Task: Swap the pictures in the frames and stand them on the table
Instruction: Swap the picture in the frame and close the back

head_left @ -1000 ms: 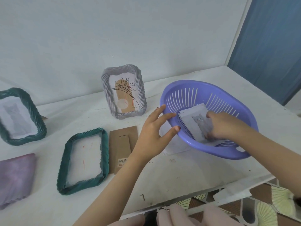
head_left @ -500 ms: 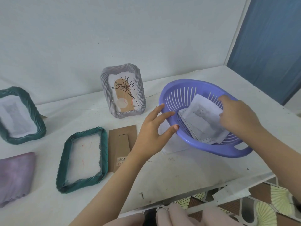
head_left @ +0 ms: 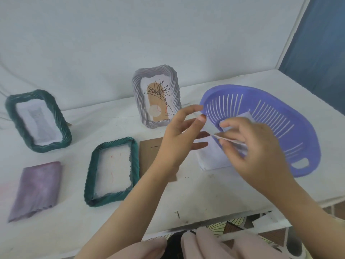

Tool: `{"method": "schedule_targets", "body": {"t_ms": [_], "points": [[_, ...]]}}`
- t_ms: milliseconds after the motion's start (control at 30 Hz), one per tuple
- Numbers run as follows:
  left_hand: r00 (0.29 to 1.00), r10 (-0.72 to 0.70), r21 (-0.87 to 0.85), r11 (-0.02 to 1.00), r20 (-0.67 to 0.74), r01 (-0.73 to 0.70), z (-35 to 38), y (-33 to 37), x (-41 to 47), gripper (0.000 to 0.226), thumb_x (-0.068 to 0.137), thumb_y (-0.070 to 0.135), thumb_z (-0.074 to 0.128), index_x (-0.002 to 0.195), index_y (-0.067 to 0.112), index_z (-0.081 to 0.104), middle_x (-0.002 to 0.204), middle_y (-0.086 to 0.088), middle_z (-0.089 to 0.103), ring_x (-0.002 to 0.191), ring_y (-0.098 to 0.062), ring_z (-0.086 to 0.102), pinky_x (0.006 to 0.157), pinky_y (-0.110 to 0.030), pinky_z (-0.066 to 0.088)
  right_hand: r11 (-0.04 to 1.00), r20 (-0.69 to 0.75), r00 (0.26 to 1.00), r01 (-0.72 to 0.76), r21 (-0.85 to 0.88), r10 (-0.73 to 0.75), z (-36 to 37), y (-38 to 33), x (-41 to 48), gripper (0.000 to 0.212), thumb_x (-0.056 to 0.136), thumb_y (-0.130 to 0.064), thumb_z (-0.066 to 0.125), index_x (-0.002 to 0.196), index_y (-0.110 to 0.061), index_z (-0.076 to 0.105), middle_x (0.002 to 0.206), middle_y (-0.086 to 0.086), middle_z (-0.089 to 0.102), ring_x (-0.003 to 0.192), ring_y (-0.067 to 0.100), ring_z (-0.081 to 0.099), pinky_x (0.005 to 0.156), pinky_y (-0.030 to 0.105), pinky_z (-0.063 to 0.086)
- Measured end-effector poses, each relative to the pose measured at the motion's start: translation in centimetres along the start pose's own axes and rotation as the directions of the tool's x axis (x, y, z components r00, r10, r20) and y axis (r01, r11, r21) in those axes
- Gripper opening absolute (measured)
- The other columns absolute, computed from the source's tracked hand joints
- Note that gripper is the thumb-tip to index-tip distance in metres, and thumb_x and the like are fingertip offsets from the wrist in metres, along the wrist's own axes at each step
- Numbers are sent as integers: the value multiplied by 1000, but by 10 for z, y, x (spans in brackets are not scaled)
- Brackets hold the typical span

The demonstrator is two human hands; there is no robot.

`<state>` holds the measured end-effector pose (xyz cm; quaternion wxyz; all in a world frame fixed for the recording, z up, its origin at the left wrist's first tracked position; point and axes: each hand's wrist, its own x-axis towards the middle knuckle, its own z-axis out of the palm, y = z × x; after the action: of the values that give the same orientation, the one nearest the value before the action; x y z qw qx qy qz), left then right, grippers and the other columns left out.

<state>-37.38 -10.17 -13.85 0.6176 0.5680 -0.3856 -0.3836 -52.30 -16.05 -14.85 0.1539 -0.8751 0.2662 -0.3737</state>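
From my end, the biggest thing is the white wall (head_left: pixel 168 34) across the back, with a blue panel (head_left: pixel 321 43) closing the room past the tabletop's right back corner. The tabletop (head_left: pixel 205 193) is white, scuffed and smudged toward its front edge; patterned floor (head_left: pixel 233 225) shows below that edge.

A purple slotted basket (head_left: pixel 291 113) takes up the right side, tipped with its opening toward me. A white sheet (head_left: pixel 211 159) lies flat under its left rim.

One green frame (head_left: pixel 65 130) stands at the back edge on the left, leaning back, with a pale print in it. A second green frame (head_left: pixel 134 161) lies flat left of the middle. A grey frame (head_left: pixel 138 101) stands upright at the middle of the back edge, showing a line-drawn flower on tan. A folded purple cloth (head_left: pixel 37 187) lies by the left edge, nearer the front.

A brown card back (head_left: pixel 149 156) lies flat, touching the flat frame's right side and partly under my left wrist.

Both hands are raised over the basket's left rim. The left hand (head_left: pixel 177 139) has its grip closed on the picture (head_left: pixel 211 126), thumb and forefinger pinching one corner. The right hand (head_left: pixel 257 146) pinches the picture's near edge. The picture is off the tabletop, in front of the basket, and too blurred to read.

A small dark nail (head_left: pixel 177 214) lies near the front edge.
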Motion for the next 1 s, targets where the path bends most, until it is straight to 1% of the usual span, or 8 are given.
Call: {"method": "schedule_targets", "body": {"t_ms": [133, 233, 300, 400, 500, 600, 800, 1000], "points": [[989, -62, 24, 998, -137, 66, -35, -13, -2, 24, 88, -2, 53, 94, 19, 63, 85, -6, 64, 72, -20, 60, 62, -28, 55, 999, 160, 986, 39, -5, -37, 28, -17, -7, 34, 81, -44, 56, 106, -22, 59, 104, -11, 66, 97, 11, 58, 90, 25, 33], [985, -61, 36, 997, -160, 67, -66, -20, -10, 27, 87, -6, 51, 94, 18, 62, 89, -7, 64, 74, -20, 60, 62, -29, 52, 979, 192, 978, -119, 167, 86, 49, -30, -10, 35, 81, -52, 49, 107, -30, 59, 130, -13, 48, 121, 1, 39, 101, 12, 23], [985, -65, 25, 997, -162, 70, -89, -24, -19, 29, 88, -6, 50, 94, 19, 61, 88, -5, 63, 72, -19, 59, 57, -26, 51, 910, 229, 953, -265, 318, 197, 62, -39, -6, 29, 82, -51, 49, 101, -33, 61, 126, -23, 48, 124, -8, 33, 97, 3, 22], [982, -94, 67, 992, -164, 106, -125, -31, -36, 25, 84, 2, 54, 94, 24, 62, 86, -2, 61, 75, -23, 51, 66, -32, 41, 702, 390, 867, -484, 521, 308, 84, -51, 3, 8, 87, -31, 59, 92, -30, 66, 99, -27, 63, 102, -8, 54, 82, 6, 38], [983, -119, 71, 989, -141, 130, -155, -35, -51, 33, 88, -6, 49, 99, 23, 60, 97, 6, 62, 85, -20, 54, 74, -38, 42, 671, 491, 819, -545, 502, 297, 107, -63, 4, 23, 82, -7, 64, 91, -28, 66, 81, -8, 60, 72, 4, 56, 70, 10, 43], [981, -107, 67, 991, -161, 119, -177, -35, -59, 37, 87, -5, 53, 109, 25, 56, 102, 4, 64, 86, -12, 60, 70, -26, 50, 640, 532, 792, -581, 502, 301, 126, -81, 5, 24, 79, -1, 65, 89, -22, 66, 74, -3, 53, 60, 2, 48, 61, 9, 41], [908, -69, 210, 963, -412, 169, -216, -42, -66, 40, 83, -1, 62, 113, 24, 54, 93, 3, 63, 73, -2, 63, 62, -15, 49, 680, 445, 799, -588, 437, 405, 162, -106, 14, 20, 77, -7, 69, 87, -25, 68, 87, -4, 65, 69, 5, 59, 66, 10, 44], [923, 19, 517, 832, -385, 199, -240, -52, -68, 36, 83, 5, 63, 112, 27, 61, 110, 13, 62, 103, -4, 55, 89, -18, 40, 802, 388, 830, -523, 290, 401, 186, -123, 18, 21, 82, -11, 65, 101, -20, 69, 79, -13, 61, 67, -1, 56, 62, 0, 41]]}}
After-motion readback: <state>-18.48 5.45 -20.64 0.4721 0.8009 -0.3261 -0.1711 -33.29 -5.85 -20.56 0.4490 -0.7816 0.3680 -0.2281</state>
